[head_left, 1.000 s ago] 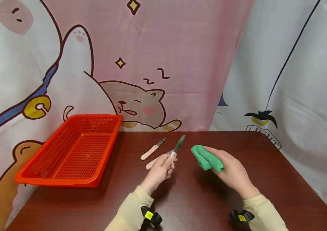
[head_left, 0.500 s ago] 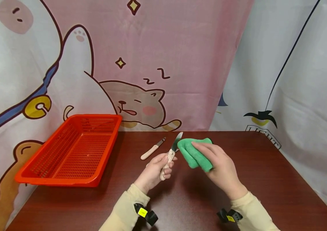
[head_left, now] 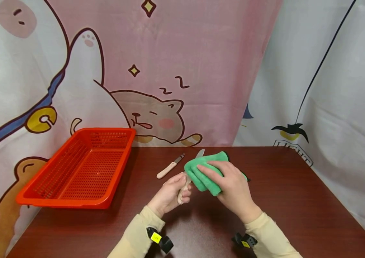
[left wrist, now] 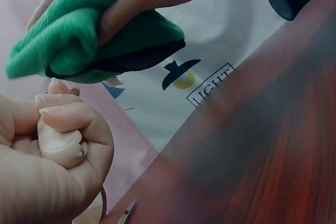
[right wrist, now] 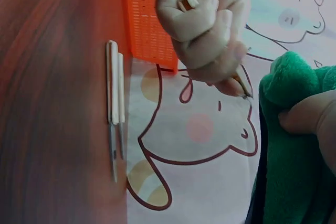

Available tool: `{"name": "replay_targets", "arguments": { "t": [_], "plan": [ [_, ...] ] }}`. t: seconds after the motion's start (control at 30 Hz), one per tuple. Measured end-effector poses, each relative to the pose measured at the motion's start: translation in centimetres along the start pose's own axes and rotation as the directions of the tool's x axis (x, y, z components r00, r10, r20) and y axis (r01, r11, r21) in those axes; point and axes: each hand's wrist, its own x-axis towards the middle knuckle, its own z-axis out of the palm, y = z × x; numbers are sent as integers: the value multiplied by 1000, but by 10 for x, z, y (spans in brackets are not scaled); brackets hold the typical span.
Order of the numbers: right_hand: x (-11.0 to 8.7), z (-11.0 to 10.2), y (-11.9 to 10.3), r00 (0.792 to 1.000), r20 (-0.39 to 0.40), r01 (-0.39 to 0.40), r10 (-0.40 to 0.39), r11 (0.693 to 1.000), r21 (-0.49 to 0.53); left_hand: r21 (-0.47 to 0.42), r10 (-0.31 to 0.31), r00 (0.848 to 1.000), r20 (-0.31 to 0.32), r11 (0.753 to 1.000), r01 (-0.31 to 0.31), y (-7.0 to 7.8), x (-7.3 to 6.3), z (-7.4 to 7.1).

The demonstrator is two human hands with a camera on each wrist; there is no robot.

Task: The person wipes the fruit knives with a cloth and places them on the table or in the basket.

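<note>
My left hand (head_left: 169,191) grips a small knife (head_left: 184,191) by its pale handle, the blade slanting up and away. A folded green cloth (head_left: 203,177) is pinched in my right hand (head_left: 235,191), fingers on top and thumb below. In the head view the cloth covers most of the blade, and only the tip shows past it. Whether cloth and blade touch I cannot tell. The left wrist view has the cloth (left wrist: 68,35) just above the left fist, with a dark underside. Two more pale-handled knives (right wrist: 114,85) lie side by side on the table in the right wrist view.
An orange-red plastic basket (head_left: 107,199) stands at the left of the dark wooden table (head_left: 285,186). One loose knife (head_left: 169,169) lies between basket and hands. A printed cloth backdrop (head_left: 214,71) hangs right behind the table's back edge.
My right hand has brought the cloth leftward, from beside the knife to over its blade. The left hand has shifted slightly left and toward me, still gripping the knife.
</note>
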Motion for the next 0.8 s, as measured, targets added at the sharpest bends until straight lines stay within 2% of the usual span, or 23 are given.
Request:
{"name": "replay_targets", "arguments": {
  "t": [0.27,0.6,0.8],
  "plan": [
    [-1,15,-3,999,13,39,-39,999,-12,35,20,1000,17,999,-20,1,-4,-3],
    [-2,19,-3,999,42,-7,9,999,-51,94,20,1000,-15,995,-18,1,-5,-3],
    [1,22,2,999,29,-25,27,997,-70,125,29,999,-32,992,-25,3,-5,-4]
  ]
}}
